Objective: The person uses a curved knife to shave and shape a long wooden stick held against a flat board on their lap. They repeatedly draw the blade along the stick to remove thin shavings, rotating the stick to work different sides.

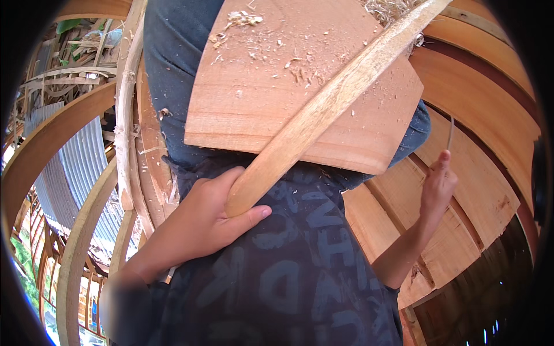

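My left hand [216,210] is wrapped round the near end of a long wooden strip [314,124], its thumb along the lower side. The strip slants up to the right, across a broad, flat wooden board [300,75] on my lap. Wood shavings [245,18] are scattered on the board. Off to the right, away from the strip, my right hand [440,187] is raised and closed round a knife [451,131], its thin blade pointing upward and seen nearly edge-on. The knife's handle is hidden in the fingers.
Curved wooden planks [479,98] rise on the right, with dark gaps between some. On the left stand curved wooden ribs [81,254] and a pale upright pole [124,115]. Beyond them are corrugated metal sheets [86,167] and heaped scrap wood. More shavings [389,10] lie past the board.
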Available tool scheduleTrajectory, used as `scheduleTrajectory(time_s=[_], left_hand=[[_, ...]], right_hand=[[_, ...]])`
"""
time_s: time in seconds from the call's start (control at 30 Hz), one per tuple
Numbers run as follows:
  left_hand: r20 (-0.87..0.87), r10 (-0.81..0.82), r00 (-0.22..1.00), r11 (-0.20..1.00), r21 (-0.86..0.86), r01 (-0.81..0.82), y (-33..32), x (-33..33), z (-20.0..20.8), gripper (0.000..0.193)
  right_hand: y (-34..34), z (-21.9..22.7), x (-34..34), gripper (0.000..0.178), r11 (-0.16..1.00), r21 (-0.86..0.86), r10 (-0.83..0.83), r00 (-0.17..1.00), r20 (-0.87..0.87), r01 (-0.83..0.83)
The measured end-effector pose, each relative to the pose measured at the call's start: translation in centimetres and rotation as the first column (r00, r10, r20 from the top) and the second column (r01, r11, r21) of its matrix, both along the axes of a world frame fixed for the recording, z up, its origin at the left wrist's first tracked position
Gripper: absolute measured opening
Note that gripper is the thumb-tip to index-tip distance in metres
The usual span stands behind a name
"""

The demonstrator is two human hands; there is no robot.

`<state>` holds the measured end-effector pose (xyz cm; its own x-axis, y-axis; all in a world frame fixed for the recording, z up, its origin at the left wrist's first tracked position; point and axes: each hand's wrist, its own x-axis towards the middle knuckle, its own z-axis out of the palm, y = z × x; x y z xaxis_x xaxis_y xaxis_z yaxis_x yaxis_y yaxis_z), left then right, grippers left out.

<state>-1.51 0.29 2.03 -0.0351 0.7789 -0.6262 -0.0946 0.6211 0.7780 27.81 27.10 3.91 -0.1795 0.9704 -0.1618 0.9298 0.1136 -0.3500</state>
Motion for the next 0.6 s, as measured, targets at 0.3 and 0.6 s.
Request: scheduleTrajectory(time_s=[0.3,0.6], left_hand=[[0.538,0.202,0.818,0.931,-0.366,0.01,-0.6,-1.3,0.2,0.044],[0.377,0.16,0.912,0.939,-0.342,-0.023,0.3,-0.4,1.1,0.048]], right_hand=[[-11.8,0.7,-13.2,0.055,0.779,-0.285,0.581,0.814,-0.009,-0.559],[-7.2,-1.2,-10.2,0.066,0.845,-0.066,0.529,0.814,0.24,-0.53]])
